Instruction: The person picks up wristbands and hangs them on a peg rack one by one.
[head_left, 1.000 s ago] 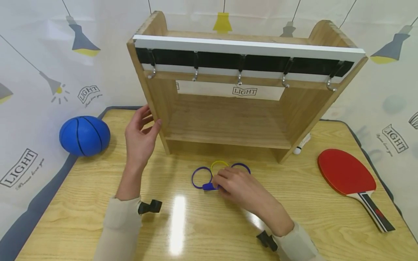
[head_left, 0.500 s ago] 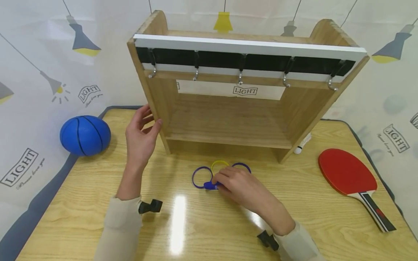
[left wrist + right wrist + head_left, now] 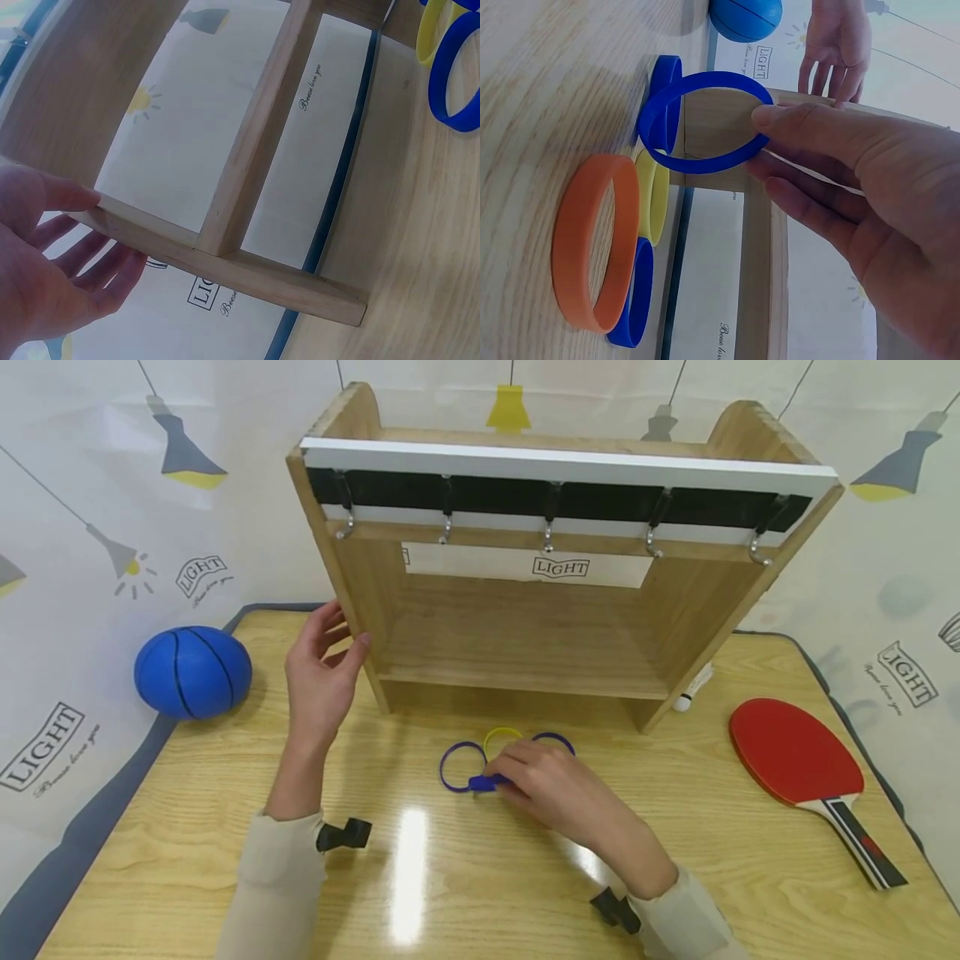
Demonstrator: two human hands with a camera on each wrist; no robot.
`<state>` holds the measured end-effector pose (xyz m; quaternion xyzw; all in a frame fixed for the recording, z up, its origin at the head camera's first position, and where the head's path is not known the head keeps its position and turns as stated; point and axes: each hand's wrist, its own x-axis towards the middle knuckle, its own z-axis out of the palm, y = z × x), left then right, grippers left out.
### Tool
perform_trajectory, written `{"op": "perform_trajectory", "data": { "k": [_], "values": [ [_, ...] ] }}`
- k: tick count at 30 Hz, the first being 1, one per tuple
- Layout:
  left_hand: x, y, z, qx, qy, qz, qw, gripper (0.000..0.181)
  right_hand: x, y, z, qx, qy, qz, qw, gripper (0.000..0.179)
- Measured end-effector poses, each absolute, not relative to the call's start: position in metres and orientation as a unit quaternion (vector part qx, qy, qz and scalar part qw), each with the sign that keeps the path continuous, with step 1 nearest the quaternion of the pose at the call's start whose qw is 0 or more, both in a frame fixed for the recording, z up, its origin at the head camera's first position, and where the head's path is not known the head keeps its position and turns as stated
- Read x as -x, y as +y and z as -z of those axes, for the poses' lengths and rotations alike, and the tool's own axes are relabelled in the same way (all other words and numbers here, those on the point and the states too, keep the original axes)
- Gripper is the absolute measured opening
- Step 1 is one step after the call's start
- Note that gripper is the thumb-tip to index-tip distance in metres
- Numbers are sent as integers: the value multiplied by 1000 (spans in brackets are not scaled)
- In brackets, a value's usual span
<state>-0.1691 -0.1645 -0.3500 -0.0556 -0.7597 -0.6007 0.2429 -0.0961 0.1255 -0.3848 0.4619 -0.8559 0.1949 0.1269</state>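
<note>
On the near side of the wooden rack [image 3: 517, 635], pinching a blue wristband [image 3: 697, 164] by its rim in the right hand [image 3: 551, 785] — apparently for a clear loop — and gripping the rack's left side with the left hand [image 3: 322, 681], likely for steadiness.

Head view: set high, faced forward and down across the table [image 3: 187, 877], far enough to fit the whole rack [image 3: 517, 622]. Left wrist view: close, looked aslant past the left hand [image 3: 45, 281] at the rack. Right wrist view: near, turned sideways (the table stood on edge, to my eye), looked along the right hand [image 3: 881, 202]; shared the blue ball [image 3: 746, 19] with the head view.
</note>
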Motion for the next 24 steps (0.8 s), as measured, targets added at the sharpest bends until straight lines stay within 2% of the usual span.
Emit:
{"op": "perform_trajectory", "data": {
  "k": [10,18,24],
  "values": [
    [168,-168,347,53,-757,603,246,45,99,121,382,-470,-846,-218,126,16],
    [155,-157,329,49,-754,608,245,43,98,117,374,-407,-872,-259,84,19],
    [149,-152,321,52,-754,609,240,43,103,113,367,-377,-855,-352,55,19]
  ]
}}
